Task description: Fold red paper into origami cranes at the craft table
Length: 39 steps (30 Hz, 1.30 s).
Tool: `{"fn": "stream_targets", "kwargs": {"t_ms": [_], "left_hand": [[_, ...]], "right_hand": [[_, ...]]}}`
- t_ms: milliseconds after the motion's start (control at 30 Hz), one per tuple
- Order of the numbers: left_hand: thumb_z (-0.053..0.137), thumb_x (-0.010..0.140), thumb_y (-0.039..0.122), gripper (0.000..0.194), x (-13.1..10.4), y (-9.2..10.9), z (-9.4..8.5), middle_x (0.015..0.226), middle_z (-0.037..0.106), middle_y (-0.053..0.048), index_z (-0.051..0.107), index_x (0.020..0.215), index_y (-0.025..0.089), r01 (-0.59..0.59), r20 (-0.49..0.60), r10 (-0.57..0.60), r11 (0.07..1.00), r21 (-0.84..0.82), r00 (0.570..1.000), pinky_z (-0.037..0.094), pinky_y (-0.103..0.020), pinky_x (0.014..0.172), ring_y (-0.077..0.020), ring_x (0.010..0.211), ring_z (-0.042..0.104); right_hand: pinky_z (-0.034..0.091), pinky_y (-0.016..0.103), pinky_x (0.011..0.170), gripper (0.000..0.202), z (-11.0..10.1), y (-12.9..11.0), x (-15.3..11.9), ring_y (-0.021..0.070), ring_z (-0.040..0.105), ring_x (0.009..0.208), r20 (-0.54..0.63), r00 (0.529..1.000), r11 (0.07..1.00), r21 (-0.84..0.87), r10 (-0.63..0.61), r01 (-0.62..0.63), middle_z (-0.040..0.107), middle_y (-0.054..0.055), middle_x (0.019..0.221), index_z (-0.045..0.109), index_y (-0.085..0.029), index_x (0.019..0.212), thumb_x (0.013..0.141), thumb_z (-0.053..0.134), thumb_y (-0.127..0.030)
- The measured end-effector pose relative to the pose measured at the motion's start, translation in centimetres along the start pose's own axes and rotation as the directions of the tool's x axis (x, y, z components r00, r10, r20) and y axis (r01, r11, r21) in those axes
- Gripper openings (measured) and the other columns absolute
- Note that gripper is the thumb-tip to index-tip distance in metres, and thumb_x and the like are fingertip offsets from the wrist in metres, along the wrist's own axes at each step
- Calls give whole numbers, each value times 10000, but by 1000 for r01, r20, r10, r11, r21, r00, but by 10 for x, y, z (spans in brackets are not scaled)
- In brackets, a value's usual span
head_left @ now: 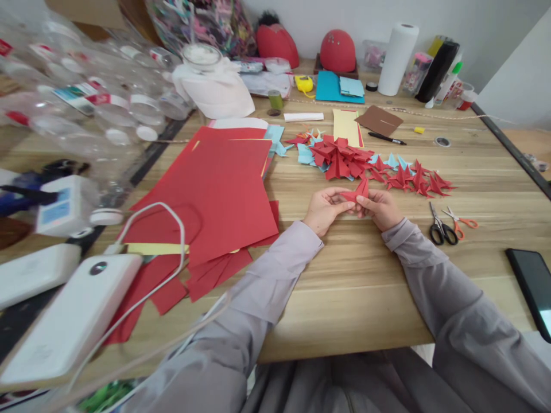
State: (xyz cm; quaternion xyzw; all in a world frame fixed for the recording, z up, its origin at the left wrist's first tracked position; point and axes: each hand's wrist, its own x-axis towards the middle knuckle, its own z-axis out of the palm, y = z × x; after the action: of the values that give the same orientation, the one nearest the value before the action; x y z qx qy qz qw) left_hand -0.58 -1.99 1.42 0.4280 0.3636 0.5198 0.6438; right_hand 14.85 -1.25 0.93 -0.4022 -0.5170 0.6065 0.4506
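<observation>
Between both hands, above the wooden table (pixel 344 298), is a folded red paper piece (pixel 358 194) with pointed ends, like an origami crane. My left hand (pixel 326 208) pinches its left side with thumb and fingers. My right hand (pixel 381 207) grips it from the right, the thumb lying on the paper. Just beyond my hands lies a heap of red folded paper pieces (pixel 340 156), with light blue folded papers (pixel 306 154) among and beside it. Several red paper cranes (pixel 417 179) stretch off to the right of the heap.
Red paper sheets (pixel 228 195) are stacked left of my hands. Black scissors (pixel 442 226) and orange scissors (pixel 461 221) lie at the right, near a phone (pixel 531 289). White power banks (pixel 71 315) with a cable and plastic bottles (pixel 103 103) crowd the left. A paper roll (pixel 398 60) stands behind.
</observation>
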Motion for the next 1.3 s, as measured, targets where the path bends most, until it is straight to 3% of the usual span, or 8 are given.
{"fn": "stream_targets", "kwargs": {"t_ms": [233,367,700,900,1100,1300], "left_hand": [[816,513,276,337,2,-2,2,650,664,6,665,782,141,-82,-99,78,996,-40,992,520,-260,634,-97,590,605],[823,500,296,303,4,0,1,642,656,11,650,691,139,-82,-165,63,990,-111,984,514,-246,628,-87,589,597],[790,567,437,369,5,0,0,583,632,2,631,689,127,0,-126,-21,986,-165,992,521,-256,622,-85,535,588],[711,615,564,450,6,2,1,577,627,-23,618,653,126,-15,-155,-11,986,-169,988,520,-261,607,-108,566,608],[832,499,355,335,4,-1,2,647,665,-2,656,686,139,-74,-151,62,995,-74,987,508,-255,635,-96,595,603],[758,606,434,322,4,0,1,576,630,-3,630,597,139,-44,-110,32,993,-112,993,510,-274,615,-102,548,581]], "right_hand": [[431,214,465,334,1,3,1,82,547,463,-45,998,999,-22,-39,38,616,-19,574,630,-151,693,632,764,-451],[434,222,474,340,0,5,2,84,537,460,-56,997,996,-68,-52,48,606,-20,559,617,-155,672,647,747,-468],[440,227,469,373,2,3,2,86,534,464,-80,996,998,-57,-45,40,601,-20,572,600,-165,667,617,754,-501],[439,225,474,363,2,3,2,88,544,469,-107,993,999,-28,-49,46,595,-25,562,605,-164,664,606,768,-483],[439,231,485,365,3,2,1,91,546,475,-92,994,996,-69,-56,49,613,-19,578,619,-165,675,613,758,-496],[445,236,483,362,2,3,1,97,550,471,-81,995,995,-90,-58,50,619,-10,567,616,-164,654,625,749,-500]]}}
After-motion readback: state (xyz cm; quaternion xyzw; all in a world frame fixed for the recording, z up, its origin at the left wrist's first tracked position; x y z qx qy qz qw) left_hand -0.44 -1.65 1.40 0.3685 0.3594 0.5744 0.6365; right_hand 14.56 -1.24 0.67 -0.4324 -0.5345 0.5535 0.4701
